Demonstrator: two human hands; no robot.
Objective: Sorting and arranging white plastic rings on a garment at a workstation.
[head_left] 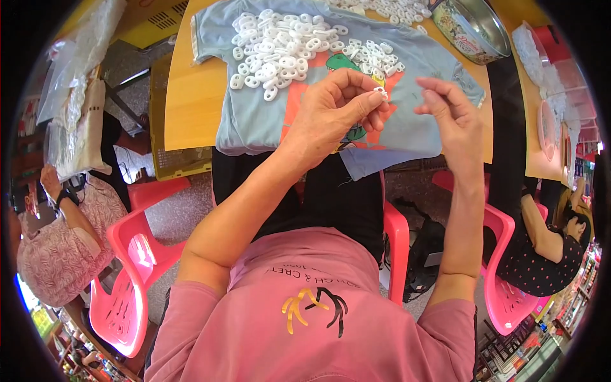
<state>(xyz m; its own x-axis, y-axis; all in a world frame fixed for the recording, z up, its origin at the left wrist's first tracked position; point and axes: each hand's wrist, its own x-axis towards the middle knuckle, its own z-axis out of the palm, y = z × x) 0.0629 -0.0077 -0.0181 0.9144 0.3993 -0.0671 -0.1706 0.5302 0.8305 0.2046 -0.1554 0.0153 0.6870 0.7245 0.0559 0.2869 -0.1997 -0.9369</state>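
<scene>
My left hand (340,108) is closed over the light-blue T-shirt (254,124) spread on the table. Its thumb and fingertips pinch a small white plastic piece (380,91) with holes in it. To the right, my right hand (453,114) is held up apart from that piece, its fingers half bent. Motion smears its fingertips, so whether anything is between them does not show. Beyond my left hand lies a large heap of white two-holed oval pieces (280,48). A smaller pile of white pieces (372,56) sits right beside it, just past my fingers.
More white pieces (401,9) lie at the far edge, near a round printed tin (471,28). The wooden table (191,102) shows around the shirt. Pink plastic chairs (137,254) flank me. One person (70,235) is at the left, another (547,248) at the right.
</scene>
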